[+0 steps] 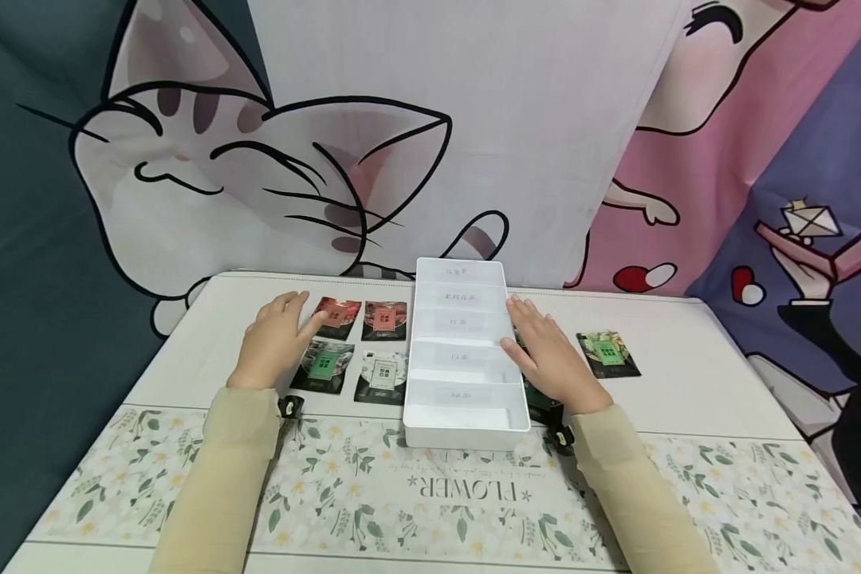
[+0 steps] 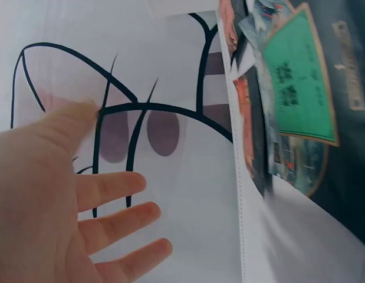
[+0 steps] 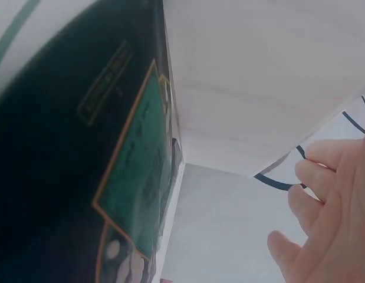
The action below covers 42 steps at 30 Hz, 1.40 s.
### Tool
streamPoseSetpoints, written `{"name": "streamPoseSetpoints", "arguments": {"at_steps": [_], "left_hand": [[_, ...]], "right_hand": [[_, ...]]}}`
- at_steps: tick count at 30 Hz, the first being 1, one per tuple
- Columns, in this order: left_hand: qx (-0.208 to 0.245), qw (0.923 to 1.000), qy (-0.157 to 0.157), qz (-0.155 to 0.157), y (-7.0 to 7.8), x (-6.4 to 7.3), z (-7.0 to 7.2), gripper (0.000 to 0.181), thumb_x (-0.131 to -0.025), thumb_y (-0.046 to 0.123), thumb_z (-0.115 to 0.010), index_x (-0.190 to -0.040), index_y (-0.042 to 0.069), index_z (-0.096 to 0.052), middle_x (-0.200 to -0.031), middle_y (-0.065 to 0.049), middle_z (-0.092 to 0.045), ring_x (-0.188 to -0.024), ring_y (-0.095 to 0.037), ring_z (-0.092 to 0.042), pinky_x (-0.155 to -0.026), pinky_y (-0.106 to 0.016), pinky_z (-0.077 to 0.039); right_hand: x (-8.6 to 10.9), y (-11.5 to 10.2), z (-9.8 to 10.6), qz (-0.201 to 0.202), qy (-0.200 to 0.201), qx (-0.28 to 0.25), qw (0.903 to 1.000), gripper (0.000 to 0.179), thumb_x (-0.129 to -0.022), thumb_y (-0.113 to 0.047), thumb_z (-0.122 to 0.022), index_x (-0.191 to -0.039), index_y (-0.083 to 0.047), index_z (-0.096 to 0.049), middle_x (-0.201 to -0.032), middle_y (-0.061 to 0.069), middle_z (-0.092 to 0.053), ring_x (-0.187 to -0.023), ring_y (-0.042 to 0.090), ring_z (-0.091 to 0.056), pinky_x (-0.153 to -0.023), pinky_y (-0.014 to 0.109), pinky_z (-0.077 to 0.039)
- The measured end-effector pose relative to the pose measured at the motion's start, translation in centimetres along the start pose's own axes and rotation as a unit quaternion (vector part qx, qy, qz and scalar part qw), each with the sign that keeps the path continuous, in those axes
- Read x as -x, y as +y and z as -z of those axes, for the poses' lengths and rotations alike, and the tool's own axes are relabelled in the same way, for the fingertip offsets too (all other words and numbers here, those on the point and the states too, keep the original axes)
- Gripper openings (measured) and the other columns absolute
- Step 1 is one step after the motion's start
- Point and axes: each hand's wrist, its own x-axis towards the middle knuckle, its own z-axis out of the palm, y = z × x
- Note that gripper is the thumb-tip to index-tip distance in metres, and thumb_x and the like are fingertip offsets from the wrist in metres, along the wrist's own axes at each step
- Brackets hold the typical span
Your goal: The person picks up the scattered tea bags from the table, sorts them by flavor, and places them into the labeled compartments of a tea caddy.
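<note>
A long white box (image 1: pixel 466 439) with several labelled compartments stands mid-table. To its left, my left hand (image 1: pixel 269 341) is held with fingers spread, over the edge of a red-label packet (image 1: pixel 339 317) and close to a green-label packet (image 1: pixel 324 364). Another red-label packet (image 1: pixel 385 319) and a white-label packet (image 1: pixel 383 375) lie nearer the box. My right hand (image 1: pixel 554 365) has its fingers extended along the box's right side, fingertips right at the rim. Beneath that hand is a dark packet (image 1: pixel 542 404), mostly hidden; its green label (image 3: pixel 132 171) shows in the right wrist view.
Farther right lies one more green-label packet (image 1: pixel 608 354). A flower-printed band (image 1: pixel 330 494) runs across the front of the white table (image 1: pixel 696 359). Behind the table's back edge hangs a cartoon cat curtain (image 1: pixel 531 135).
</note>
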Motion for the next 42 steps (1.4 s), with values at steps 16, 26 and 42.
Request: {"name": "streamPoseSetpoints", "arguments": {"at_steps": [16,26,42], "left_hand": [[0.016,0.9986,-0.050,-0.004,-0.8,0.2,0.7,0.053,-0.106,0.024,-0.053,-0.146,-0.010,-0.045,-0.144,-0.037,-0.045,-0.130,-0.054,-0.046,-0.109,-0.065,-0.038],[0.094,0.9912,-0.091,0.017,-1.1,-0.1,-0.1,0.051,-0.104,0.021,-0.056,-0.143,-0.011,-0.048,-0.137,-0.034,-0.054,-0.120,-0.048,-0.057,-0.101,-0.062,-0.047],[0.124,0.9812,-0.140,0.049,-1.8,0.0,-1.2,0.054,-0.097,0.019,-0.068,-0.136,-0.014,-0.051,-0.129,-0.035,-0.055,-0.119,-0.047,-0.054,-0.101,-0.060,-0.047]], "right_hand": [[0.0,0.2,-0.1,0.006,-0.037,0.014,0.9992,0.070,-0.110,-0.048,-0.035,-0.163,-0.007,-0.015,-0.169,0.011,-0.015,-0.156,0.029,-0.010,-0.126,0.054,-0.008],[-0.1,0.1,0.0,-0.001,-0.043,0.012,0.9990,0.070,-0.110,-0.049,-0.033,-0.162,-0.006,-0.014,-0.169,0.012,-0.014,-0.156,0.031,-0.009,-0.125,0.056,-0.008],[-0.2,0.1,-0.4,0.002,-0.043,0.009,0.9990,0.071,-0.110,-0.049,-0.033,-0.163,-0.007,-0.015,-0.169,0.011,-0.013,-0.156,0.030,-0.008,-0.125,0.056,-0.008]]}}
